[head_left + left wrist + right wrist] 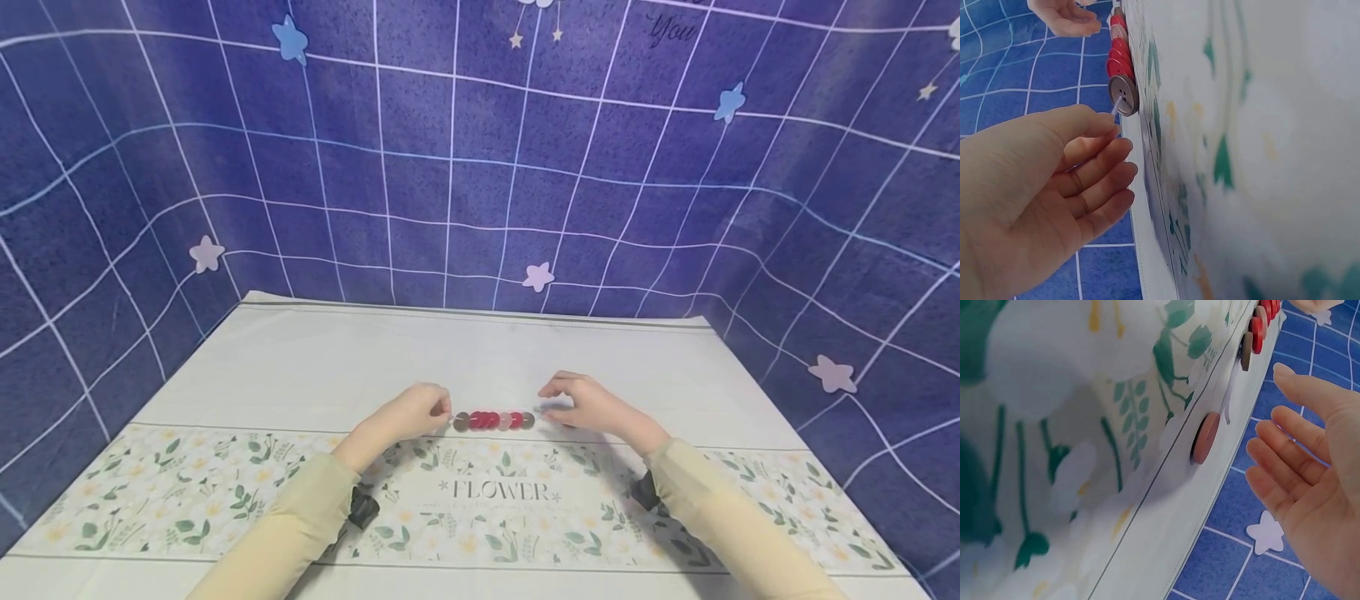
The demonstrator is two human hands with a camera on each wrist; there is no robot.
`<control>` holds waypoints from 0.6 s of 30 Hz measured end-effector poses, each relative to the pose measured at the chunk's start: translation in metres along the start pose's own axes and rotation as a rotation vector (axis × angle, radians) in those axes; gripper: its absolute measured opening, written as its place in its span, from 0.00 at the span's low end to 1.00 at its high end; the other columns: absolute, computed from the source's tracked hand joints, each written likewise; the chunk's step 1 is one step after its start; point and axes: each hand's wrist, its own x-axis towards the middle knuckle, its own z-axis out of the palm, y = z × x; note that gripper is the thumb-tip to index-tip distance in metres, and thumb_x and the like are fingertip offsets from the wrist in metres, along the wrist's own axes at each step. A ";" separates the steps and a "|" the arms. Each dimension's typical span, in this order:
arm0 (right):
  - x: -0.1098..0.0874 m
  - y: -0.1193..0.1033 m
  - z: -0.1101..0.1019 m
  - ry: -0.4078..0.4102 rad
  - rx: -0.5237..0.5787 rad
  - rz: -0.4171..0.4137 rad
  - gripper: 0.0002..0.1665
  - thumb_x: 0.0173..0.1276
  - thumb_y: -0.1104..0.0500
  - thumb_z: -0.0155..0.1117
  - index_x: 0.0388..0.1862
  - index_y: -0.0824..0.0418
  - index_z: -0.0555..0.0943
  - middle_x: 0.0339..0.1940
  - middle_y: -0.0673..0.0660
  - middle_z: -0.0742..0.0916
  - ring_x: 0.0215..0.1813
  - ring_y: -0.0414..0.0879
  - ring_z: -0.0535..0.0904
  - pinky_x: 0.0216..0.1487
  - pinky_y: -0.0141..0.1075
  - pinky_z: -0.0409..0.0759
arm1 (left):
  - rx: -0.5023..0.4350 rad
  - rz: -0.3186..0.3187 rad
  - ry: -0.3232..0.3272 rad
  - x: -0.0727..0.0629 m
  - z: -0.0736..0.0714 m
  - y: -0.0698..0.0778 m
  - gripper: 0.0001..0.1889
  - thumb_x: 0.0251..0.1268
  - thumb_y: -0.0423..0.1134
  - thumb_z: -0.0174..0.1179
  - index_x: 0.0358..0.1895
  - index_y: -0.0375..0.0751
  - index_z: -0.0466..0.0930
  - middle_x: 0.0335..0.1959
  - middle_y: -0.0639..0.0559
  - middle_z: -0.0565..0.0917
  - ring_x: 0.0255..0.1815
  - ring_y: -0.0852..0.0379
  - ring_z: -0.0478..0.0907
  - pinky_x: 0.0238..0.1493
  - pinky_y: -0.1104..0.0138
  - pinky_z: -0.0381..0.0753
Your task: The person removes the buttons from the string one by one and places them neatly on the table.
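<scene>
Buttons [491, 420] on string [1117, 106] lie near the tablecloth's [480, 350] printed "FLOWER" [501, 491].

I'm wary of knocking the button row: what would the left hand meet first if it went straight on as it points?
Probably the dark button at the left end of the button row, just ahead of the left hand, though the hand's height is hard to judge.

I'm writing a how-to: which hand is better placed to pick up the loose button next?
Probably the right hand: it is empty, beside the loose button. The left hand pinches the string at the button row's other end.
</scene>
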 end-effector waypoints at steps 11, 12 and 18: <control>0.007 -0.007 0.004 -0.016 0.026 -0.021 0.17 0.59 0.60 0.66 0.46 0.66 0.81 0.42 0.57 0.84 0.47 0.50 0.80 0.54 0.43 0.78 | 0.006 -0.001 0.007 0.000 0.002 -0.001 0.03 0.59 0.35 0.60 0.28 0.45 0.77 0.27 0.57 0.78 0.32 0.61 0.74 0.43 0.62 0.78; 0.008 -0.008 0.004 -0.016 0.028 -0.021 0.17 0.59 0.60 0.67 0.46 0.66 0.81 0.42 0.57 0.84 0.47 0.50 0.80 0.55 0.44 0.77 | 0.011 0.003 0.010 0.000 0.003 -0.002 0.03 0.59 0.35 0.60 0.28 0.45 0.77 0.26 0.57 0.78 0.32 0.61 0.73 0.43 0.62 0.78; 0.012 -0.014 0.007 -0.030 0.044 -0.011 0.20 0.58 0.57 0.68 0.48 0.66 0.80 0.43 0.57 0.84 0.49 0.50 0.80 0.56 0.44 0.76 | 0.008 -0.001 0.008 0.001 0.002 -0.001 0.04 0.59 0.35 0.60 0.28 0.45 0.77 0.26 0.58 0.78 0.32 0.61 0.74 0.45 0.61 0.78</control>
